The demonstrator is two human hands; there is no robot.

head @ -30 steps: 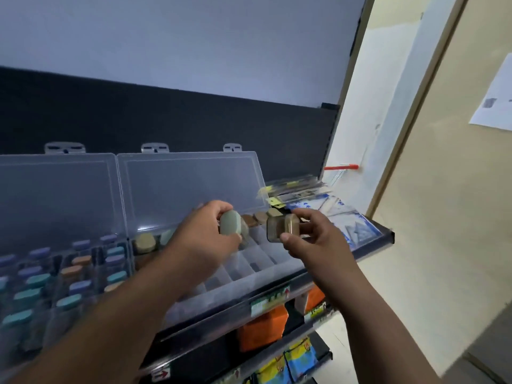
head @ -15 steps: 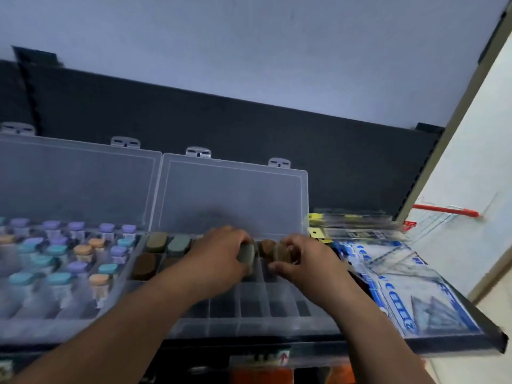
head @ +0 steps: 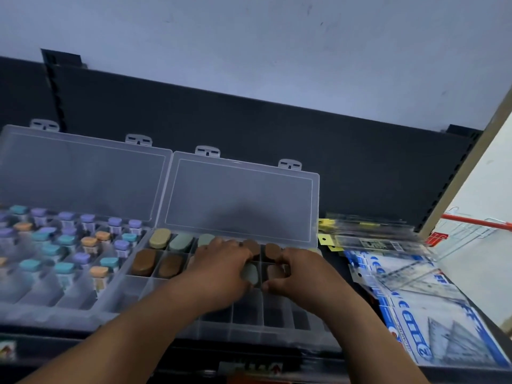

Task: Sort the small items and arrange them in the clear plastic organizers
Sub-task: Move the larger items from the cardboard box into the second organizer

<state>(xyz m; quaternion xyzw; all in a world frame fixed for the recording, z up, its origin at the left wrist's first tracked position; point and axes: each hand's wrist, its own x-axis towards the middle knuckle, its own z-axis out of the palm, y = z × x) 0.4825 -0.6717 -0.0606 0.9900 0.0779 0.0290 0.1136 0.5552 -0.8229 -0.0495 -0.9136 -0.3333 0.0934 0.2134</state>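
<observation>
Two clear plastic organizers stand open on the shelf. The right organizer (head: pixel 243 327) holds brown, tan and grey-green oval items in its back two rows. My left hand (head: pixel 221 266) grips a grey-green oval item (head: pixel 251 274) and holds it down in a second-row compartment. My right hand (head: pixel 297 268) pinches a brown oval item (head: pixel 274 271) in the compartment just to the right. The left organizer (head: pixel 41 303) is filled with several small bottles with purple, teal and orange caps (head: pixel 66 241).
Both lids stand upright against the dark back panel (head: pixel 360 167). Right of the organizers lie blue-and-white packaged rulers (head: pixel 432 322) and yellow-tagged packets (head: pixel 368 236). A red hook (head: pixel 476 222) sticks out at far right. The shelf's front edge (head: pixel 194 361) runs along the bottom.
Both hands came down from above the organizer into its second row, each carrying its oval item. The view tilted down and shifted left.
</observation>
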